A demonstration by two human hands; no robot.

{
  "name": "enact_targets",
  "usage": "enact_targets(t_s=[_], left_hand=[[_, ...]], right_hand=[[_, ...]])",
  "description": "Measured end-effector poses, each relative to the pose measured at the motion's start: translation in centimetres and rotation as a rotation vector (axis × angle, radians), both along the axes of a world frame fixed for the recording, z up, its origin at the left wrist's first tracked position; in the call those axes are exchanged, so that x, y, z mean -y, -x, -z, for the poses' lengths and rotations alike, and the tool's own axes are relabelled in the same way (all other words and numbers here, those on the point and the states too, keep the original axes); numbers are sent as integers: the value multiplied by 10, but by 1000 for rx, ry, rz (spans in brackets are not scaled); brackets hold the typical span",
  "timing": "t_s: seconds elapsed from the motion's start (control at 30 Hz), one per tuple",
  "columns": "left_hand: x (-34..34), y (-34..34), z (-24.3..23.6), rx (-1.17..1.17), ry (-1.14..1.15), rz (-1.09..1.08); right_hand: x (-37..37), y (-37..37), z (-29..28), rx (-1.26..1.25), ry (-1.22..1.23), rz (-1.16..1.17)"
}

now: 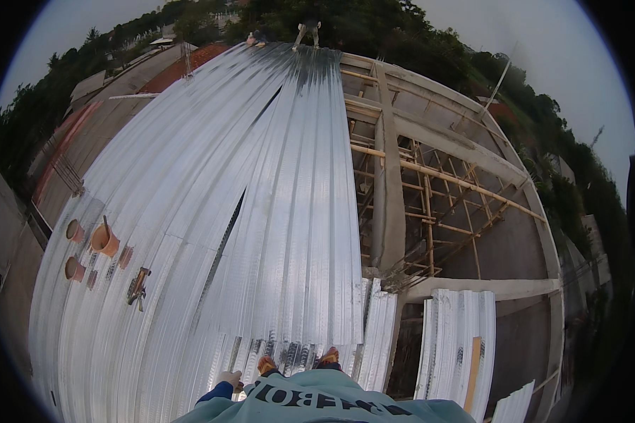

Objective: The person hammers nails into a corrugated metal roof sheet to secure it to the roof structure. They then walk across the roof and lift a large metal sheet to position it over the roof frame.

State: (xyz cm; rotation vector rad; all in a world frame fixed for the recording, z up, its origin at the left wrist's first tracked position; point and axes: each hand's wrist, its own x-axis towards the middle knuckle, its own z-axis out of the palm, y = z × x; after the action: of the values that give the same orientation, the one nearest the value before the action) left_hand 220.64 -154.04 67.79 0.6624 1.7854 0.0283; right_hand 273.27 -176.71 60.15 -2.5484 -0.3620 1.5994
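My left hand [231, 379] hangs low beside my body, below a blue sleeve, over the ribbed metal decking. It looks pale, perhaps gloved, and is too small here to show how its fingers lie; I make out nothing held in it. My right hand is out of view. Before my feet [328, 357], a long silvery corrugated metal sheet [300, 247] stretches away to the far edge. Its left edge lies at a slant over the other decking sheets [155, 211], with dark narrow gaps along it. At the far end another person [307, 34] stands by the sheet.
On the left decking sit an orange-brown bucket [104, 241], smaller pots [74, 268] and a tool [139, 285]. To the right, concrete beams [390, 176] frame an open drop with bamboo scaffolding [430, 211] below. Loose metal sheets [444, 345] bridge the near right.
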Motion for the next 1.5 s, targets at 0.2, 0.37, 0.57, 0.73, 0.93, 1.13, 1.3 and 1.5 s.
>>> enact_targets(t_s=[0.2,0.37,0.57,0.73,0.93,1.13,1.3,1.5], left_hand=[[-13,55,13,70,-49,-29],[-44,88,60,246,-109,-186],[-86,46,55,311,-223,-79],[-57,53,56,296,-137,-57],[5,29,20,113,-72,52],[49,11,22,-75,-175,244],[38,-31,37,-57,-299,472],[26,-60,6,182,-201,161]], right_hand=[[-15,75,-5,100,-49,-418],[-94,131,-84,38,-269,112],[-62,95,-81,102,-220,235],[-45,96,-72,46,-183,322],[16,81,-35,47,-161,74],[45,51,19,143,-147,-574],[61,-4,61,299,-213,-970],[12,-19,24,117,-366,-610]])
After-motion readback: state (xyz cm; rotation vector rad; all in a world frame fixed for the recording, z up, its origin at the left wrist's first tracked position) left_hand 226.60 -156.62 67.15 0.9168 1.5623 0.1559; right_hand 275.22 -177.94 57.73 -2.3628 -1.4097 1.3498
